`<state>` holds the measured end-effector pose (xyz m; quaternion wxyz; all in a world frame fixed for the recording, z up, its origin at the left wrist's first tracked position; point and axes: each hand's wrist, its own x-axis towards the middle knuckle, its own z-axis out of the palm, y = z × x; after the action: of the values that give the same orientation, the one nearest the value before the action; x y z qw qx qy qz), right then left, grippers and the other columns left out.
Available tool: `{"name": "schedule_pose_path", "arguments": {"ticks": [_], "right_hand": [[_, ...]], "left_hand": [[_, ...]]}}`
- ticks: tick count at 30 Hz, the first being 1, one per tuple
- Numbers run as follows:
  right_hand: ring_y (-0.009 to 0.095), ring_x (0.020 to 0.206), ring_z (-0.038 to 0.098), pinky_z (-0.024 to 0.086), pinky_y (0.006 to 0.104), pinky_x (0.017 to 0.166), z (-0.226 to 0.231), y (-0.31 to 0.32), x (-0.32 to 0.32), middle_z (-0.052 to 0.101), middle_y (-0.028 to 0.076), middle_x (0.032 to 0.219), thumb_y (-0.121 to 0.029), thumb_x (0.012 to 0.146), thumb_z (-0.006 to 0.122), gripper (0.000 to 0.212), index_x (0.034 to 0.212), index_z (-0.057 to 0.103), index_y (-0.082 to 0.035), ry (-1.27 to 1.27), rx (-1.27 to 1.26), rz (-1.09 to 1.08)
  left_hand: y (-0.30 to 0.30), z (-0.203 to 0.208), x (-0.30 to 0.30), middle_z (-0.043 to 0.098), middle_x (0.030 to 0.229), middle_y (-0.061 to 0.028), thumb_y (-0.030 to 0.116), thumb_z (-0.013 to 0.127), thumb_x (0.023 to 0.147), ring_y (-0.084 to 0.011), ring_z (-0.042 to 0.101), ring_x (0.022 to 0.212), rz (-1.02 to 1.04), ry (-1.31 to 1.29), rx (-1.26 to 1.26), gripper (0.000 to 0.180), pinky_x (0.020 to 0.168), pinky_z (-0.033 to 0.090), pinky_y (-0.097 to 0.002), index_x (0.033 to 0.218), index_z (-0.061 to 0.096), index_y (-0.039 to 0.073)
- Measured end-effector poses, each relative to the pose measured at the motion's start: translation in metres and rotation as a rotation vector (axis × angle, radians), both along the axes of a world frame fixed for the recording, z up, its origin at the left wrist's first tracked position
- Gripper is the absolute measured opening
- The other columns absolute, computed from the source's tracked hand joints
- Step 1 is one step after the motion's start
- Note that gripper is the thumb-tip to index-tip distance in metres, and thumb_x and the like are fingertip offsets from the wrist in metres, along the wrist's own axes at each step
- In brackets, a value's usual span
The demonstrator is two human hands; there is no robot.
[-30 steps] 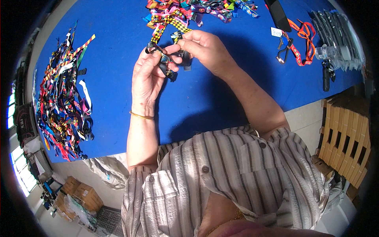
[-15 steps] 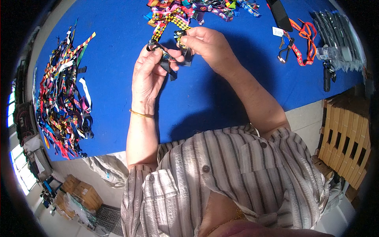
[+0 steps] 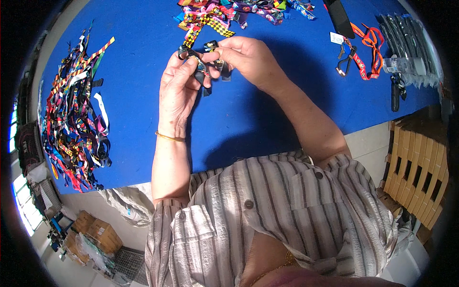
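Note:
Over the blue table my two hands work close together on a narrow black printed ribbon (image 3: pixel 201 67) that curls in loops, with short dark ends hanging below the fingers. My left hand (image 3: pixel 178 81) pinches it between thumb and fingers. The thumb and forefinger of my right hand (image 3: pixel 253 62) close on another looped part of black ribbon (image 3: pixel 211 45), just right of the left fingers. Whether both parts belong to one ribbon I cannot tell. Just beyond the hands, a yellow-and-black checked ribbon (image 3: pixel 193 36) trails from a heap of colourful ribbons (image 3: pixel 244 10).
A long pile of mixed ribbons (image 3: pixel 76 119) lies at the table's left. To the right are a black flat strip (image 3: pixel 338 19), an orange-red lanyard (image 3: pixel 367 67) with a white tag (image 3: pixel 336 38), and bagged black straps (image 3: pixel 409 45). Stacked cardboard (image 3: pixel 417 167) stands beside the table.
My right hand has shifted slightly left and turned, and the black loop at its fingertips has folded lower. More of the checked ribbon's end shows. My left hand stays nearly in place.

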<state>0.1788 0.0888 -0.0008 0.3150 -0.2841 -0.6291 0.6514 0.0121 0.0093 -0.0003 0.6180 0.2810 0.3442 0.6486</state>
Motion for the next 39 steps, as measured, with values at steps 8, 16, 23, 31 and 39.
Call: {"name": "schedule_pose_path", "arguments": {"ticks": [8, 16, 23, 31, 39], "right_hand": [[0.008, 0.080, 0.064, 0.051, 0.0246, 0.070, -0.007, 0.003, 0.001, 0.071, 0.008, 0.088, -0.011, 0.093, 0.060, 0.019, 0.101, 0.065, 0.006, 0.073, -0.050, 0.042], [0.010, 0.070, 0.060, 0.048, 0.0233, 0.066, 0.002, 0.002, 0.000, 0.065, 0.003, 0.077, -0.021, 0.089, 0.063, 0.021, 0.092, 0.068, 0.000, 0.006, -0.127, -0.161], [0.008, 0.073, 0.060, 0.049, 0.0241, 0.067, -0.002, -0.004, -0.003, 0.064, 0.001, 0.079, -0.019, 0.090, 0.062, 0.018, 0.090, 0.067, -0.002, 0.126, -0.241, -0.142], [0.005, 0.070, 0.056, 0.044, 0.0226, 0.065, -0.005, -0.004, -0.005, 0.063, -0.002, 0.078, -0.018, 0.088, 0.065, 0.013, 0.087, 0.067, -0.004, 0.069, -0.180, -0.196], [0.004, 0.067, 0.051, 0.038, 0.0212, 0.061, -0.011, -0.005, -0.004, 0.062, -0.004, 0.076, -0.017, 0.086, 0.068, 0.011, 0.091, 0.066, -0.008, 0.151, -0.253, -0.185]], "left_hand": [[0.000, 0.005, 0.003, 0.068, 0.087, -0.0176, 0.013, 0.053, 0.098, -0.0217, 0.067, 0.072, 0.013, -0.003, -0.017, 0.015, 0.060, 0.053, -0.0255, 0.105, 0.057, 0.000], [-0.001, -0.003, -0.004, 0.069, 0.094, -0.0223, 0.014, 0.052, 0.098, -0.0238, 0.067, 0.072, 0.008, -0.094, -0.004, 0.018, 0.058, 0.052, -0.0208, 0.105, 0.057, -0.002], [0.000, -0.004, -0.005, 0.070, 0.092, -0.0200, 0.016, 0.052, 0.099, -0.0279, 0.069, 0.083, 0.000, -0.203, 0.014, 0.020, 0.063, 0.054, -0.0253, 0.105, 0.056, -0.002], [-0.001, -0.003, -0.008, 0.069, 0.086, -0.0179, 0.014, 0.054, 0.098, -0.0277, 0.070, 0.082, -0.012, -0.197, 0.034, 0.015, 0.064, 0.057, -0.0284, 0.104, 0.055, 0.000], [0.002, -0.004, -0.006, 0.066, 0.081, -0.0123, 0.012, 0.056, 0.096, -0.0205, 0.067, 0.069, 0.006, -0.025, -0.087, 0.015, 0.061, 0.055, -0.0284, 0.104, 0.052, 0.000]]}}
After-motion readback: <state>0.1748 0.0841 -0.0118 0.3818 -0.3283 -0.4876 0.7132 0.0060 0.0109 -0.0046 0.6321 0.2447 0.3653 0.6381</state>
